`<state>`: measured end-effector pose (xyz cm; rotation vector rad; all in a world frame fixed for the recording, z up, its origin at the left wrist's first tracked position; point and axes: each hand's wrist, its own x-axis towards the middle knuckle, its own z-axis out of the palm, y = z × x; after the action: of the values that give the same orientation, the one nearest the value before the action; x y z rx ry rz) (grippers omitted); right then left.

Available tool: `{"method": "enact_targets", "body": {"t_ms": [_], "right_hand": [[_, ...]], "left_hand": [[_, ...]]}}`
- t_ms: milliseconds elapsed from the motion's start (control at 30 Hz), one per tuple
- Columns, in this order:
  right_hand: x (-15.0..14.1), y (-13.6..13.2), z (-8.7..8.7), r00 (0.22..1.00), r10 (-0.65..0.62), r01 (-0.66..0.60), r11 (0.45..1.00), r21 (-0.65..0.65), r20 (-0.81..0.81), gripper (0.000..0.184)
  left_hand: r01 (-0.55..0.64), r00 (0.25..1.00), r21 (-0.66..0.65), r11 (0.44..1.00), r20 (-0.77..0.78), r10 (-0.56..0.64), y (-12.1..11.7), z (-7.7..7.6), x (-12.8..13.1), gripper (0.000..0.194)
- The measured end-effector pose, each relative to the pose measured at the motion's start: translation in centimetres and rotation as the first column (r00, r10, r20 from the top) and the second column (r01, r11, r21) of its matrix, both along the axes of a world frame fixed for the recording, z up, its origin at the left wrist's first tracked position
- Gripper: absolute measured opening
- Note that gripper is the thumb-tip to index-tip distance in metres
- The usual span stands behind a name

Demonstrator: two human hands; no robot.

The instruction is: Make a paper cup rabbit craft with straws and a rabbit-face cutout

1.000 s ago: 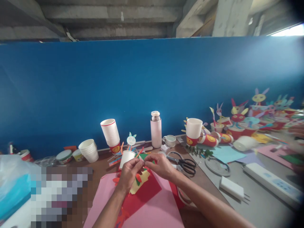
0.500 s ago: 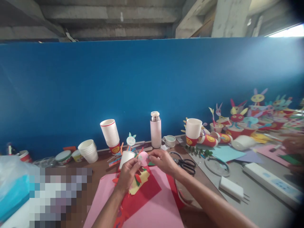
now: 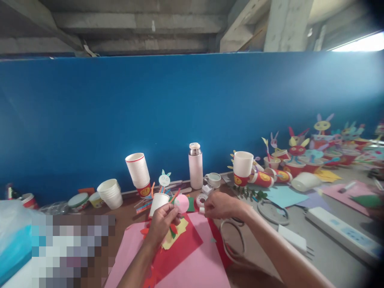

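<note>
My left hand [image 3: 162, 222] is closed, pinching a small pink paper disc [image 3: 181, 203] that stands up above the fingers. My right hand [image 3: 221, 205] is closed to the right of the disc, its fingertips on something small and white that I cannot make out, close to a roll of tape [image 3: 201, 199]. Below both hands lie a pink paper sheet [image 3: 196, 267], a red sheet [image 3: 183, 248] and yellow and orange paper cut-outs [image 3: 177, 232]. A white paper cup [image 3: 159, 201] with coloured strips stands just behind my left hand.
Stacks of paper cups [image 3: 138, 171], a white flask [image 3: 195, 165], a small cup [image 3: 214, 180] and finished paper-cup rabbit figures [image 3: 297, 154] line the blue wall. A power strip [image 3: 336, 228], wire rings [image 3: 273, 212] and coloured sheets lie at right. A blue bag [image 3: 15, 240] sits far left.
My hands have come apart. The pink disc came into view in my left hand, and my right hand moved right, over the spot where the scissors lay.
</note>
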<state>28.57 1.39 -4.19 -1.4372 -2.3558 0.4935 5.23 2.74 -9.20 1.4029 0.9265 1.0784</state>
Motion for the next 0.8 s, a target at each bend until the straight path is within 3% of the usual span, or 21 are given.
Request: {"method": "enact_targets", "body": {"t_ms": [133, 233, 300, 467, 800], "right_hand": [[-2.2, -0.3, 0.3, 0.983, -0.078, 0.116, 0.966, 0.231, -0.168, 0.016], [-4.2, -0.7, 0.1, 0.941, -0.008, 0.100, 0.962, 0.254, -0.339, 0.017], [-5.2, -0.9, -0.3, 0.931, 0.043, 0.058, 0.963, 0.265, -0.363, 0.015], [-6.1, -1.1, -1.0, 0.936, 0.056, 0.033, 0.969, 0.245, -0.349, 0.011], [-5.9, -0.8, -1.2, 0.899, -0.018, 0.061, 0.995, 0.083, -0.438, 0.010]], "left_hand": [[0.014, 1.000, -0.046, 0.999, 0.002, -0.014, 0.0, -0.1, 0.2, 0.021], [0.024, 1.000, -0.065, 0.998, -0.001, -0.024, -0.3, 0.0, 0.5, 0.020], [0.048, 0.999, -0.075, 0.996, 0.002, -0.048, -0.5, 0.2, 0.6, 0.018], [0.088, 0.996, -0.043, 0.995, -0.011, -0.089, -0.8, 0.7, 0.6, 0.017], [0.138, 0.978, 0.118, 0.983, -0.170, -0.117, -1.0, 1.1, 0.2, 0.016]]}}
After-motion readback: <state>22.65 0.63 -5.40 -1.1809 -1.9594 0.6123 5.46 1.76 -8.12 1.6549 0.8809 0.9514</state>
